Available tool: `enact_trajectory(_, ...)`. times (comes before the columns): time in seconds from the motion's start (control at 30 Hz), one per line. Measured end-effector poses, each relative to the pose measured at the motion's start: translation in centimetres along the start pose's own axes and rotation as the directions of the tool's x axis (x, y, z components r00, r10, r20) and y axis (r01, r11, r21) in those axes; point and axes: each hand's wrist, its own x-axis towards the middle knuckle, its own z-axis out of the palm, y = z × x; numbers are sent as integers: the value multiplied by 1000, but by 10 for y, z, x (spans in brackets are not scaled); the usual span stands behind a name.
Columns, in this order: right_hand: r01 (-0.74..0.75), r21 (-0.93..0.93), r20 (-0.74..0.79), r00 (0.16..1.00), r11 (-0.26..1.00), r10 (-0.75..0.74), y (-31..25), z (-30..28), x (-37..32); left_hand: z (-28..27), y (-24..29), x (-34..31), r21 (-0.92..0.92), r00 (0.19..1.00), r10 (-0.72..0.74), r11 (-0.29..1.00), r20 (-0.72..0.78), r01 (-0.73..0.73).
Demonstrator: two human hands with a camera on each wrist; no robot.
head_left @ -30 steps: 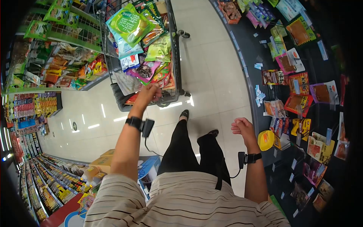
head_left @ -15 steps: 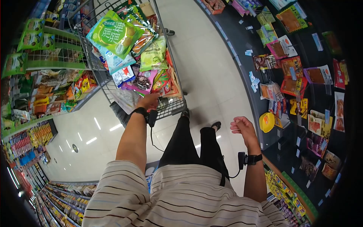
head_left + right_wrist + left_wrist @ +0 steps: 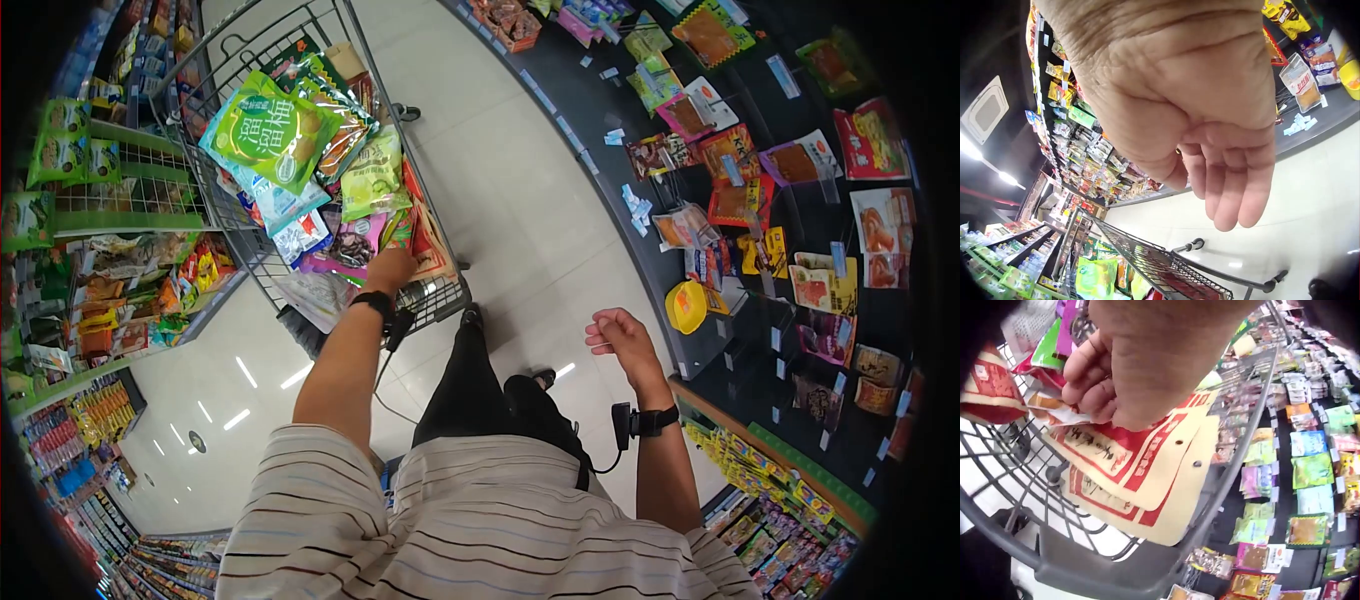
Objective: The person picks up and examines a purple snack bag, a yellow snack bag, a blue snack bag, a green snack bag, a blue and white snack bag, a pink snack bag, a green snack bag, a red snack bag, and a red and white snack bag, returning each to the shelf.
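Black display rack (image 3: 770,390) with hanging snack packets stood at 3 o'clock, a yellow container (image 3: 686,306) on its ledge. Stocked shelving (image 3: 120,225) at 9 o'clock. Glossy pale floor (image 3: 520,200).

A grey metal wire cart (image 3: 235,235) holds glossy plastic snack bags (image 3: 262,130) and matt paper pouches (image 3: 1147,481) over a shiny floor (image 3: 520,220).

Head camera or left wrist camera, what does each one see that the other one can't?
Only the head camera shows the right hand, loosely curled and holding nothing, the striped shirt and the big green packet topping the pile. Only the left wrist camera shows the red writing and small holes on the tan packets, right under the curled fingers. Both show the left hand among snack packets in the shopping cart.
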Motion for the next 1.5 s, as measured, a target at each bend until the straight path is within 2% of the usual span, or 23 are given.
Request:
enact_trajectory(0.07,33,9,13,999,999,-33,-3,-1,-4,-27,-5,-30,-83,999,47,995,-14,-48)
enact_trajectory(0.1,47,20,20,999,999,-48,-3,2,-5,-23,-17,-34,-130,992,53,989,-118,-69)
enact_trajectory(0.17,81,24,47,996,996,-82,-3,3,-8,-26,-37,-51,-314,992,35,947,-121,-72)
enact_trajectory(0.2,102,19,64,993,995,-103,-2,3,-8,-24,-43,-60,-404,993,23,912,-120,-70)
enact_trajectory(0.23,124,14,81,989,992,-125,-2,4,-9,-49,-19,-92,-508,990,16,857,-137,-84)
enact_trajectory(0.33,228,-6,157,962,974,-224,-4,11,-11,-62,-18,-114,-701,963,-10,688,-269,-189)
enact_trajectory(0.37,356,-56,189,921,933,-340,-13,18,-13,-84,-3,-137,-741,967,17,638,-255,-207)
enact_trajectory(0.43,603,-129,246,789,787,-564,-39,34,-35,-129,42,-186,-767,930,79,542,-360,-343)
enact_trajectory(0.5,706,-187,267,706,683,-656,-67,50,-58,-159,88,-222,-780,896,141,448,-421,-438)
enact_trajectory(0.57,852,-239,275,519,465,-809,-89,61,-75,-180,135,-252,-784,866,209,368,-455,-500)
enact_trajectory(0.67,886,-288,244,436,364,-866,-115,64,-103,-192,202,-279,-768,821,313,306,-477,-563)
enact_trajectory(0.77,887,-151,96,452,436,-887,-114,45,-113,-194,274,-301,-741,744,474,247,-470,-625)
enact_trajectory(0.8,873,-77,28,484,481,-874,-112,35,-116,-193,294,-308,-734,715,515,218,-473,-643)
enact_trajectory(0.83,855,2,-35,518,518,-855,-109,22,-118,-193,308,-305,-700,678,599,255,-426,-666)
enact_trajectory(0.87,834,86,-96,551,545,-829,-106,7,-119,-190,322,-310,-665,644,612,244,-459,-706)
enact_trajectory(0.93,731,382,-96,640,565,-762,-93,-31,-127,-188,354,-324,-590,570,643,219,-512,-777)
enact_trajectory(1.0,573,604,-58,724,553,-687,-80,-74,-146,-187,359,-313,-382,509,573,336,-643,-861)
enact_trajectory(1.07,572,658,-131,728,490,-673,-67,-108,-162,-176,361,-291,-198,397,490,409,-776,-891)
enact_trajectory(1.13,573,697,-161,711,431,-685,-53,-140,-183,-160,373,-293,-440,569,557,361,-605,-822)
enact_trajectory(1.2,588,717,-217,699,375,-681,-37,-164,-200,-141,392,-303,-702,692,634,314,-346,-639)
enact_trajectory(1.3,624,719,-288,668,306,-687,-16,-184,-218,-106,422,-312,-729,655,742,368,-145,-577)
enact_trajectory(1.4,627,733,-341,674,264,-655,8,-201,-236,-70,457,-329,-742,614,776,328,-142,-585)
enact_trajectory(1.5,641,735,-387,665,222,-639,29,-214,-252,-48,477,-337,-770,608,785,314,-119,-556)
